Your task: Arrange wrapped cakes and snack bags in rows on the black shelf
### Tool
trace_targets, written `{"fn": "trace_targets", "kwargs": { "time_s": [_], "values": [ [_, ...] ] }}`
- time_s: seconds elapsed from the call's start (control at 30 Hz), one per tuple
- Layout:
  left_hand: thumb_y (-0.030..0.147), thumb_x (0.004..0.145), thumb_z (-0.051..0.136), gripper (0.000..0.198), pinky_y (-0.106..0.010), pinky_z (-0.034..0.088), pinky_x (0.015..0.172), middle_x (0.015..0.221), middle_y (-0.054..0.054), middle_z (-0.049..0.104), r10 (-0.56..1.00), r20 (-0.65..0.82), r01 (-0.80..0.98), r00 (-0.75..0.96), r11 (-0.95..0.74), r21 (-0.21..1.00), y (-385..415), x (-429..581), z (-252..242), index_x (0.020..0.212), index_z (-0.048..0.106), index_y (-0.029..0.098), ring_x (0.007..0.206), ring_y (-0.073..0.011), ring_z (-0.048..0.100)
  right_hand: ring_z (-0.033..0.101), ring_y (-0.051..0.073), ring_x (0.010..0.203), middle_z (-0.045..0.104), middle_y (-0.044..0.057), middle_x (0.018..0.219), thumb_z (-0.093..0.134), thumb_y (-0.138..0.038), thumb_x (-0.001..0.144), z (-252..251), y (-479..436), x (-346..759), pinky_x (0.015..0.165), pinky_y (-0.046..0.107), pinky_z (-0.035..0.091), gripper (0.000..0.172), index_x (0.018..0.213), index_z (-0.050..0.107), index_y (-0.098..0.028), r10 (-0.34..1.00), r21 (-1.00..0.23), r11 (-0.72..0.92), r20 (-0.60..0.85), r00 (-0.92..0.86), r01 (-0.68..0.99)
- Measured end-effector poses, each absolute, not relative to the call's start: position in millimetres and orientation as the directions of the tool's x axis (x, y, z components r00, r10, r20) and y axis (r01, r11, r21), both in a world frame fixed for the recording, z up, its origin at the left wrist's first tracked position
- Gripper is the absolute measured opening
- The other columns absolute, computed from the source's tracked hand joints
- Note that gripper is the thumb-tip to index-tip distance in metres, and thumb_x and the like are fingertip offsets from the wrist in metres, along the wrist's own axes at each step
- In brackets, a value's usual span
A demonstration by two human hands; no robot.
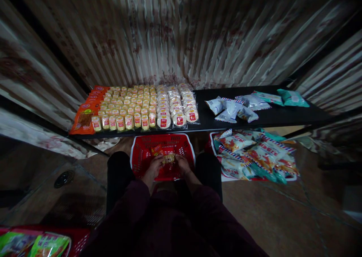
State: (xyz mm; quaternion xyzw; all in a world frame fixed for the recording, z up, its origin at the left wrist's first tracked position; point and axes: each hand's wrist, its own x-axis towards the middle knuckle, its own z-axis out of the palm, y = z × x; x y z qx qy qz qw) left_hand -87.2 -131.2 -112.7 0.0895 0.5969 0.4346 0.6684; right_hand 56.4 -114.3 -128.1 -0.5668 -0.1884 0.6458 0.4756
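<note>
Between my knees stands a red plastic basket [144, 139] with a white rim. Over it, my left hand [155, 165] and my right hand [183, 164] hold a small yellowish wrapped snack [168, 158] from its two sides, the fingers closed on its ends. An orange packet [156, 150] lies in the basket just beyond my left hand. On the black shelf ahead, rows of small yellow wrapped cakes [128, 122] stand beside columns of round white packaged biscuits [179, 119]. Orange snack bags [86, 115] line the left end of the shelf.
Silver snack bags [229, 109] and a teal bag [293, 98] lie on the right of the black shelf [308, 115]. A second basket [210, 146] piled with snack bags [264, 153] stands right of my knee. Green packets [48, 245] sit in a red basket [82, 236] at lower left.
</note>
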Motion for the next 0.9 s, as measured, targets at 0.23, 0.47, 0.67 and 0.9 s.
{"fn": "trace_targets", "kwargs": {
  "time_s": [0.23, 0.47, 0.67, 0.9],
  "values": [
    [0.007, 0.056, 0.076, 0.023, -0.027, 0.048, 0.081, 0.072, 0.000, 0.066, 0.761, -0.640, -0.440, -0.105, 0.542, 0.716, -140, -80, -113, 0.073, 0.062, 0.016, 0.076, -0.0131, 0.064, 0.063, 0.015, 0.063, 0.066, 0.001, 0.071, 0.072, -0.040, 0.061, -124, -121, 56, 0.057, 0.027, 0.050, 0.029, 0.077, 0.057, -0.021, 0.810, -0.712, -0.531, -0.586, -0.030, -0.459],
    [0.012, 0.048, 0.083, 0.027, -0.032, 0.047, 0.086, 0.077, -0.003, 0.070, 0.812, -0.582, -0.382, -0.042, 0.525, 0.760, -146, -69, -110, 0.069, 0.064, 0.015, 0.082, -0.0179, 0.065, 0.061, 0.013, 0.058, 0.064, -0.003, 0.065, 0.072, -0.019, 0.054, -127, -120, 57, 0.055, 0.023, 0.048, 0.029, 0.080, 0.058, -0.020, 0.772, -0.666, -0.568, -0.635, -0.032, -0.484],
    [0.014, 0.062, 0.078, 0.026, -0.033, 0.052, 0.080, 0.076, -0.004, 0.069, 0.787, -0.617, -0.386, -0.015, 0.565, 0.729, -149, -70, -110, 0.082, 0.061, 0.014, 0.070, -0.0150, 0.067, 0.061, 0.012, 0.056, 0.063, -0.005, 0.061, 0.063, -0.010, 0.057, -129, -115, 59, 0.056, 0.023, 0.049, 0.026, 0.079, 0.056, -0.021, 0.750, -0.654, -0.540, -0.659, 0.049, -0.530],
    [0.014, 0.067, 0.077, 0.031, -0.030, 0.055, 0.070, 0.072, -0.004, 0.069, 0.756, -0.654, -0.380, -0.038, 0.594, 0.709, -149, -69, -112, 0.092, 0.058, 0.014, 0.059, -0.0146, 0.068, 0.062, 0.013, 0.058, 0.064, -0.003, 0.064, 0.060, -0.008, 0.058, -122, -115, 57, 0.058, 0.024, 0.050, 0.024, 0.078, 0.058, -0.021, 0.756, -0.643, -0.541, -0.654, 0.022, -0.542]
  ]
}}
